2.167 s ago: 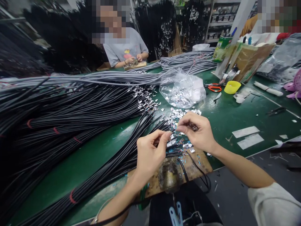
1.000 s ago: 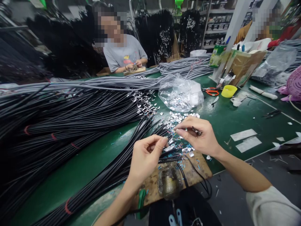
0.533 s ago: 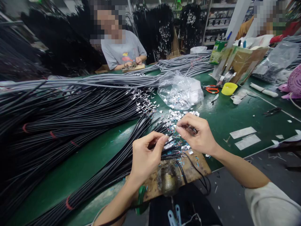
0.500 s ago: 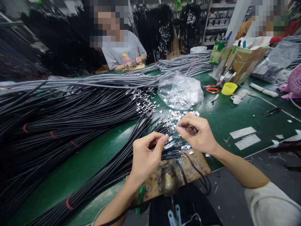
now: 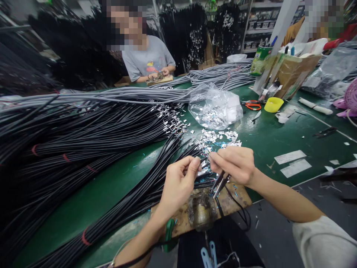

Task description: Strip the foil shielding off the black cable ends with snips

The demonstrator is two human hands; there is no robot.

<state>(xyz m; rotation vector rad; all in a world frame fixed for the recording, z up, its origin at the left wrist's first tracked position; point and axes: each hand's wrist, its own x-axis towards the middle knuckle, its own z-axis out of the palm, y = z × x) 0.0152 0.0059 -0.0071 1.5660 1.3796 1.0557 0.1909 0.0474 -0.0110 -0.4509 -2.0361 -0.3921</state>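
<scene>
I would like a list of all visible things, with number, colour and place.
Table: one, green, across the middle.
Black cables: many, black, left to centre.
Grey cables: many, grey, behind them.
Ties: at least four, red, around black cables.
Foil scraps: many, silver, centre.
Bag: one, clear, behind the scraps.
Scissors-like tool: one, orange, right of the bag.
Ring: one, yellow, right of that tool.
Can: one, green, far right.
Strips: two, white, right.
Board: one, brown, front centre.
Lump: one, brownish, on the board.
Hanging bundles: several, black, blurred, background.
Co-worker: one, grey-shirted, across the table.
Pointed tool: one, dark, in the right hand.
Left hand: one, bare, pinching a black cable.
Right hand: one, bare, beside the left.
</scene>
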